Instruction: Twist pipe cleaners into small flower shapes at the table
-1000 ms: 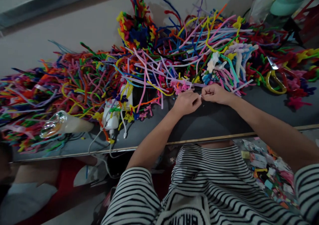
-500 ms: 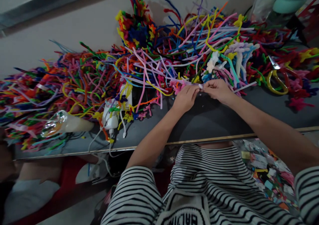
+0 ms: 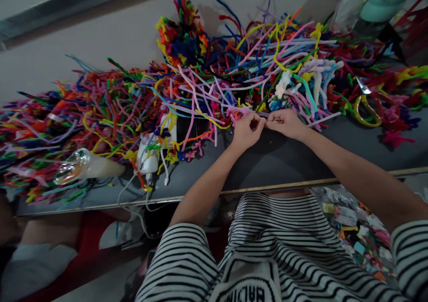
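My left hand [image 3: 248, 129] and my right hand [image 3: 284, 122] meet fingertip to fingertip over the dark table [image 3: 284, 159], at the front edge of a heap of pipe cleaners. Both hands are closed in a pinch. What lies between the fingertips is too small and covered to name; a purple stem [image 3: 262, 114] shows just behind them. Pink twisted pieces [image 3: 234, 113] lie beside my left hand. White and lilac fuzzy flowers [image 3: 283, 84] rest behind my right hand.
Yellow-handled scissors [image 3: 367, 110] lie at the right. Left of my hands are a white power strip [image 3: 148, 158] with cables and a pale bottle-like item [image 3: 100, 166]. A multicolored bundle [image 3: 183, 37] stands at the back. Another person's leg [image 3: 50, 230] shows at lower left.
The small whitish piece seen between my fingertips is now hidden. My left fingers have curled into a rounder pinch, and my right hand has shifted slightly left. The view has moved a little.
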A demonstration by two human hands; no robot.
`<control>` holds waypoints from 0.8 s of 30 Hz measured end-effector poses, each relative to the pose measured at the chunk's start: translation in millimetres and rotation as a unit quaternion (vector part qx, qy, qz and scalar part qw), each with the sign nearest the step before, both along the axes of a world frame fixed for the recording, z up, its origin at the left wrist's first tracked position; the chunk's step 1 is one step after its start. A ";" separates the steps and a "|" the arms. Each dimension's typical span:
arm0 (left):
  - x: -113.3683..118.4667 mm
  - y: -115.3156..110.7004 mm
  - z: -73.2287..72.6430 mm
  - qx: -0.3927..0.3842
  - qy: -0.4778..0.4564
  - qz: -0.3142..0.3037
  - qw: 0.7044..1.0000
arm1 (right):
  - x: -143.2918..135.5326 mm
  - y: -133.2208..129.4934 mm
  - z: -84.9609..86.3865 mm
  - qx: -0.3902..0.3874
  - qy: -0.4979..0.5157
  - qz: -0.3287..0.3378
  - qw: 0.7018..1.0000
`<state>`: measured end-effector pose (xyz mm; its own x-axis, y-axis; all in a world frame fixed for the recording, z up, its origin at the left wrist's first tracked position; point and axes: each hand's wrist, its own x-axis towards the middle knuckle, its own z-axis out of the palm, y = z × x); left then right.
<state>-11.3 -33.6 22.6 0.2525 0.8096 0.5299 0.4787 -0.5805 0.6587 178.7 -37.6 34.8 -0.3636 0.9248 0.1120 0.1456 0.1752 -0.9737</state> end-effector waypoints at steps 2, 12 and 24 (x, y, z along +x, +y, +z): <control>2.9 1.2 -1.6 -0.063 -0.018 0.014 0.998 | -4.9 -5.6 1.9 0.087 -0.074 -0.073 0.991; 2.6 7.6 -10.7 -0.178 -0.208 -0.102 0.956 | -8.3 -3.6 0.6 -0.121 0.166 -0.048 0.977; 6.9 6.6 -13.2 -0.171 -0.260 -0.091 0.946 | -8.7 -5.7 5.7 -0.174 0.211 0.025 0.962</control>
